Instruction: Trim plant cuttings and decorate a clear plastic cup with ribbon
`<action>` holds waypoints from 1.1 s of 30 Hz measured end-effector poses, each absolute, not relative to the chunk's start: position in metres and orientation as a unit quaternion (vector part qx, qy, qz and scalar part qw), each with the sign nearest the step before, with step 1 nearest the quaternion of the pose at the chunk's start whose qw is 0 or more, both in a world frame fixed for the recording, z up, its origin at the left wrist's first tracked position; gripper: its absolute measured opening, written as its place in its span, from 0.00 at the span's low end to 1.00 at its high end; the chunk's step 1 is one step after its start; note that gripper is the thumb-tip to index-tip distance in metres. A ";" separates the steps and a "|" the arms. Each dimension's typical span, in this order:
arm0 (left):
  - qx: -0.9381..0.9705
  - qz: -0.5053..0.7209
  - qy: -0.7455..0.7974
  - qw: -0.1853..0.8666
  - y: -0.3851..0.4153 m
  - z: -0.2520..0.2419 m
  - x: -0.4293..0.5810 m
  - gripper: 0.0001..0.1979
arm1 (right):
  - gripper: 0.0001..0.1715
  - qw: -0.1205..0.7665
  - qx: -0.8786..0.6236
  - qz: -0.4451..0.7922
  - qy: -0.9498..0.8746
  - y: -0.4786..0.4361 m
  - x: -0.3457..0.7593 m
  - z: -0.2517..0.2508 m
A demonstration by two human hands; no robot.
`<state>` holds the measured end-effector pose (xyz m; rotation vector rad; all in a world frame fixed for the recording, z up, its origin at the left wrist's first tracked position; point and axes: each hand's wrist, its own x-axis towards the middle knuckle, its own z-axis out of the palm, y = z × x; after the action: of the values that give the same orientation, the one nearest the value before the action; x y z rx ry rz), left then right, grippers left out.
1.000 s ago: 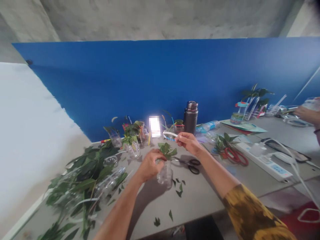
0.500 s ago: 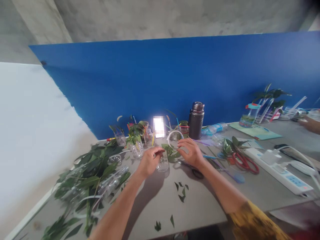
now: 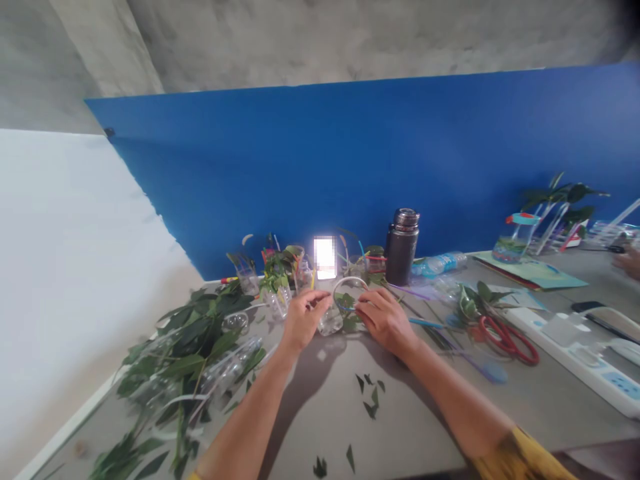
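Clock: read from the small clear jar, with 12 toward the blue partition.
Leaf scraps (image 3: 371, 395): cut bits lying loose on the grey table (image 3: 320, 413) at 5 to 6 o'clock, nearest the person and apart from both hands.
Left hand (image 3: 301, 319): at 9 o'clock, fingers curled shut round the upper part of the small clear jar (image 3: 331, 323). The grip looks meant to keep the jar upright on the table.
Right hand (image 3: 385, 320): at 3 o'clock, fingertips pressed together on the white strip (image 3: 346, 283). Blur hides the exact pinch.
White strip: bent into a loop that arches over the jar's mouth at 12 to 1 o'clock, held up off the table.
Sprig (image 3: 346, 304): green leaves at the jar's mouth, between the two hands and inside the loop.
Leaf pile (image 3: 190, 340): a loose heap with clear bottles among it at 8 to 9 o'clock, crowding the left forearm's side.
Blue stick (image 3: 425, 323): at 3 o'clock, just past the right hand.
Red scissors (image 3: 506, 337): at 3 o'clock, farther out, beside more leaves and short of the power strip (image 3: 580, 365).
Back row: small planted jars (image 3: 279, 283) at 11 o'clock and a dark flask (image 3: 401, 247) at 1 o'clock stand close behind the loop.
Blue partition (image 3: 350, 167): closes off the table at 12 o'clock.
Other person's hand (image 3: 631, 261): far off at 2 o'clock, well apart.
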<state>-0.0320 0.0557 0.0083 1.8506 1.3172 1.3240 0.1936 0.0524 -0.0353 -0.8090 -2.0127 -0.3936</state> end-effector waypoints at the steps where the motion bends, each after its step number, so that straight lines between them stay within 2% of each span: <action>1: 0.681 0.487 0.487 0.249 0.057 0.007 -0.033 0.12 | 0.10 0.447 -0.320 -0.162 -0.820 0.052 0.193 -0.035; 7: 0.677 0.468 0.513 0.242 0.061 0.005 -0.039 0.08 | 0.08 0.448 -0.293 -0.162 -0.829 0.051 0.191 -0.035; 15: 0.671 0.452 0.516 0.282 0.059 0.005 -0.040 0.11 | 0.10 0.456 -0.291 -0.118 -0.833 0.050 0.192 -0.034; 19: 0.684 0.451 0.497 0.288 0.055 0.007 -0.040 0.12 | 0.06 0.556 -0.270 -0.022 -0.786 0.044 0.186 -0.031; 22: 0.703 0.455 0.475 0.271 0.052 0.005 -0.037 0.11 | 0.11 0.649 -0.308 0.089 -0.690 0.042 0.182 -0.031; 24: 0.727 0.464 0.450 0.233 0.048 0.003 -0.032 0.11 | 0.14 0.674 -0.350 0.164 -0.630 0.042 0.183 -0.030; 28: 0.782 0.468 0.392 0.120 0.036 0.001 -0.018 0.11 | 0.18 0.606 -0.374 0.278 -0.644 0.042 0.188 -0.026; 31: 0.800 0.461 0.379 0.064 0.028 0.002 -0.015 0.11 | 0.10 0.555 -0.367 0.263 -0.699 0.038 0.189 -0.021; 33: 0.787 0.471 0.391 0.071 0.028 0.003 -0.017 0.11 | 0.11 0.559 -0.369 0.218 -0.710 0.035 0.189 -0.019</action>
<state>-0.0171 0.0280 0.0029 2.3667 1.1764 1.4164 0.1887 0.0353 -0.0194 -0.8693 -1.6754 0.5130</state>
